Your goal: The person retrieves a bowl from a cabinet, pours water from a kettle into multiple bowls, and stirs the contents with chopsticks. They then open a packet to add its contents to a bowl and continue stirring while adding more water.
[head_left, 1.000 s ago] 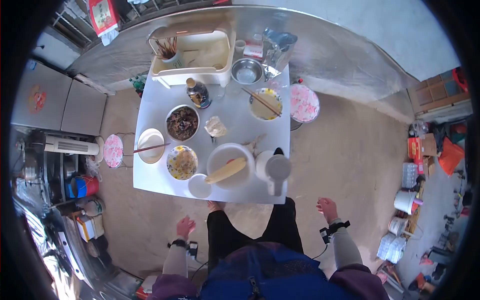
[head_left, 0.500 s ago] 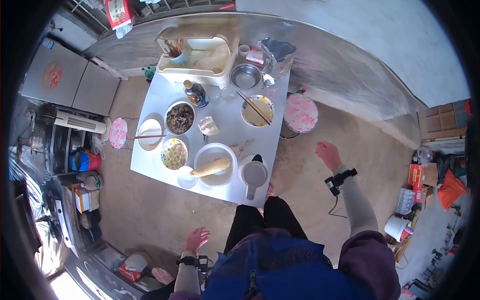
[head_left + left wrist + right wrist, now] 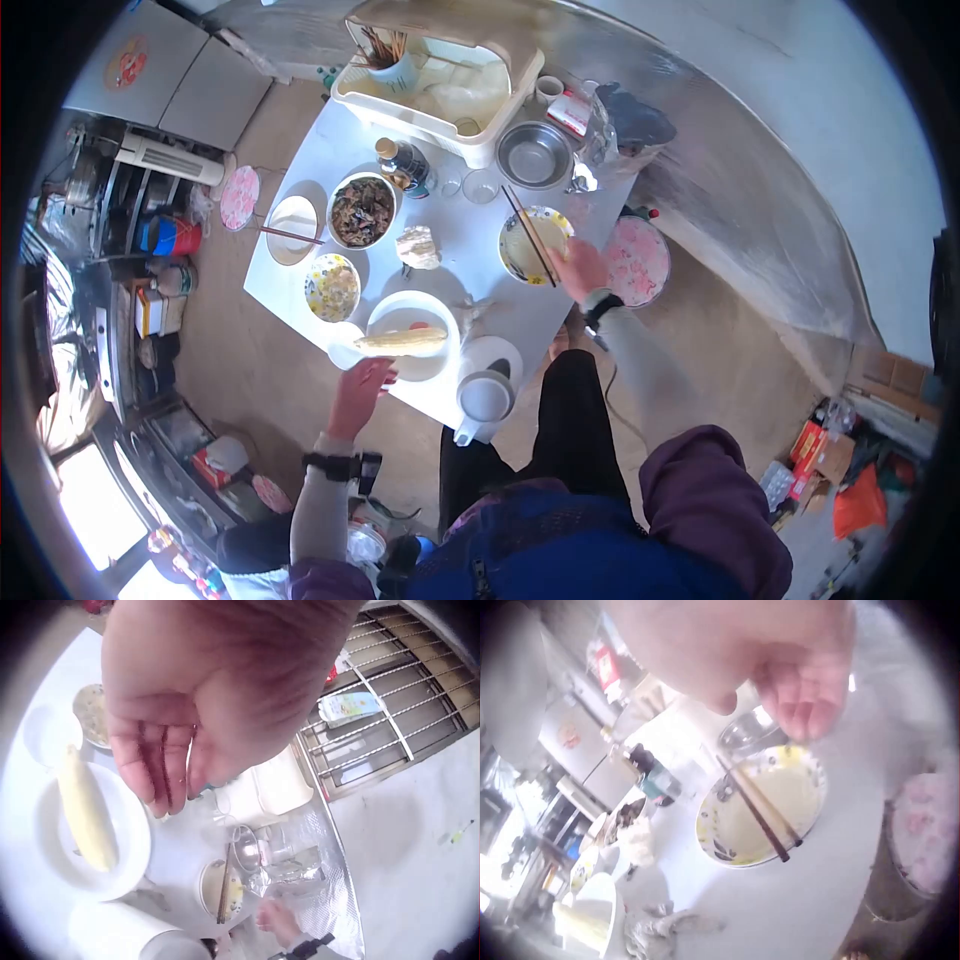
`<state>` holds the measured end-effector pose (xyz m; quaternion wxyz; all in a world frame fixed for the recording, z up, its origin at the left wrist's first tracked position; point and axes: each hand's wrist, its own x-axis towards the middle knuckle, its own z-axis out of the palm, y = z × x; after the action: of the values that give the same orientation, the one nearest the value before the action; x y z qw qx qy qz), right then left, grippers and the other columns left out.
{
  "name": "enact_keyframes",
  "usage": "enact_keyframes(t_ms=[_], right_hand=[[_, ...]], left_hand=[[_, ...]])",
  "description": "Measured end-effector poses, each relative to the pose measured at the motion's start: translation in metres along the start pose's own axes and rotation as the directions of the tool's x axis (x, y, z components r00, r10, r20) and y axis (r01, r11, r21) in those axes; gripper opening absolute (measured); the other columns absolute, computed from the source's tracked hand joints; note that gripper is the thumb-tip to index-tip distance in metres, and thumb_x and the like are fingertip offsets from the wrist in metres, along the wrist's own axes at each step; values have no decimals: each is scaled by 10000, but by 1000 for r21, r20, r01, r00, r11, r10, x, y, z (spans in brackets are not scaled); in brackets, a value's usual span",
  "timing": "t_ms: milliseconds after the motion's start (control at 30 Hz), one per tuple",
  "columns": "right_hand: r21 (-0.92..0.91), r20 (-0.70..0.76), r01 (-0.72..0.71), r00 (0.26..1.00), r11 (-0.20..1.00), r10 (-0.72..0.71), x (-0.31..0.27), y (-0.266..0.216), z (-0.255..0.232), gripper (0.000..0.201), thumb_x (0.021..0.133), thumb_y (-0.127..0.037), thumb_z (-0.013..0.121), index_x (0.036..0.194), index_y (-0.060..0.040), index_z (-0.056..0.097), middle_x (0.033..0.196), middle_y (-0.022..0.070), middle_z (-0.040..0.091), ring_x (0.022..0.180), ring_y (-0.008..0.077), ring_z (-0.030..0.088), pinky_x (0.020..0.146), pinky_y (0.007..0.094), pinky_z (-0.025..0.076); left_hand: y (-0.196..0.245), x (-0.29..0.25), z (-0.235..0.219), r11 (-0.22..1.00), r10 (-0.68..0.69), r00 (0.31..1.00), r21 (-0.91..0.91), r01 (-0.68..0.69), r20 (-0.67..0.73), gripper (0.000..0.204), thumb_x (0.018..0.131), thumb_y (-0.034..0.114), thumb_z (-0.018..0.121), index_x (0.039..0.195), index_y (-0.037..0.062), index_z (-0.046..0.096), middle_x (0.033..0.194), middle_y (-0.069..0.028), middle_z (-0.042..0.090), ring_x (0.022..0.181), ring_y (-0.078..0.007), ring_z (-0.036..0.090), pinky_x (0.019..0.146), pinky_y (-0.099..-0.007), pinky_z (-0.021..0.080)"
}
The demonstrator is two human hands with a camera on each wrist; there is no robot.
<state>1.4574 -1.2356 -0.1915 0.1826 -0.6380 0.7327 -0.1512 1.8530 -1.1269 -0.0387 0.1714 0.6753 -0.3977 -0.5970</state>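
Note:
My left hand (image 3: 366, 378) hovers at the near edge of the white table (image 3: 470, 270), fingers relaxed and holding nothing. It is just short of a small white dish (image 3: 343, 353) and a white bowl (image 3: 400, 312) that holds a corn cob (image 3: 402, 341). The left wrist view shows the same loose fingers (image 3: 161, 787) above the corn cob (image 3: 86, 814). My right hand (image 3: 572, 264) is at the right rim of a yellow-patterned bowl (image 3: 528, 250) with chopsticks (image 3: 532, 236) laid across it. In the right wrist view the hand (image 3: 799, 712) hangs over that bowl (image 3: 761, 810); I cannot tell whether it touches.
On the table also stand a white jug (image 3: 485, 392), a bowl of dark food (image 3: 362, 211), a patterned bowl (image 3: 332, 287), a plate with chopsticks (image 3: 291, 230), a bottle (image 3: 404, 164), a steel bowl (image 3: 533, 155) and a dish rack (image 3: 440, 88). A pink stool (image 3: 642, 262) stands at the right.
I have come closer to the table. Both hands rose from my sides: the left to the front edge by the corn bowl, the right to the bowl with chopsticks.

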Motion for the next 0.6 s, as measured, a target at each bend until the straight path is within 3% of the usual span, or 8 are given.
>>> enact_keyframes(t_ms=[133,167,233,267,367,433,500,600], right_hand=[[-194,90,247,968,949,-234,35,-5,48,301,812,-351,618,858,-57,571,806,130,605,803,313,593,699,438,466],[-226,132,283,957,932,-259,40,-3,55,276,804,-318,626,868,-57,567,811,121,604,804,305,590,695,433,464],[-263,199,299,947,918,-251,48,5,67,231,794,-265,620,878,-58,562,802,117,607,786,296,594,679,430,464],[-280,232,306,941,910,-245,50,10,71,211,789,-238,617,883,-59,560,798,115,608,777,292,596,671,428,464],[-148,188,226,962,963,-197,53,13,36,128,779,-159,576,868,-72,547,770,84,606,765,285,609,680,426,465],[-14,224,-26,974,1000,28,52,27,19,109,843,-185,546,868,-80,534,815,126,630,769,320,623,671,443,480],[100,342,-311,903,945,261,53,43,7,142,872,-224,540,896,-84,536,848,143,641,790,336,628,673,449,488],[233,234,-233,956,944,178,51,69,20,224,855,-294,604,915,-81,564,793,133,641,760,351,628,643,449,487]], left_hand=[[43,86,68,999,-53,994,18,51,100,254,922,217,549,1039,8,633,930,-82,677,836,-146,644,720,-272,505],[27,118,78,966,152,976,186,-180,157,247,905,206,557,1029,9,639,929,-97,678,833,-150,648,719,-279,505],[3,175,103,919,242,949,266,-291,200,280,896,233,576,1040,-2,629,913,-93,671,803,-141,640,690,-275,511],[6,195,120,964,144,976,199,-176,163,327,904,270,587,1061,-16,613,897,-75,662,775,-128,628,661,-265,517],[35,227,160,989,-78,997,128,75,21,343,876,271,609,1076,-7,613,874,-87,665,770,-125,627,656,-266,517],[24,250,180,965,-34,996,256,54,-81,360,846,272,623,1080,-1,614,862,-113,673,779,-168,644,683,-298,523],[9,264,197,926,24,987,375,37,-157,369,818,267,631,1075,3,616,858,-140,679,797,-217,655,717,-334,524],[4,270,212,875,68,974,483,44,-214,356,780,253,640,1030,2,618,869,-178,679,841,-289,658,769,-384,515]])
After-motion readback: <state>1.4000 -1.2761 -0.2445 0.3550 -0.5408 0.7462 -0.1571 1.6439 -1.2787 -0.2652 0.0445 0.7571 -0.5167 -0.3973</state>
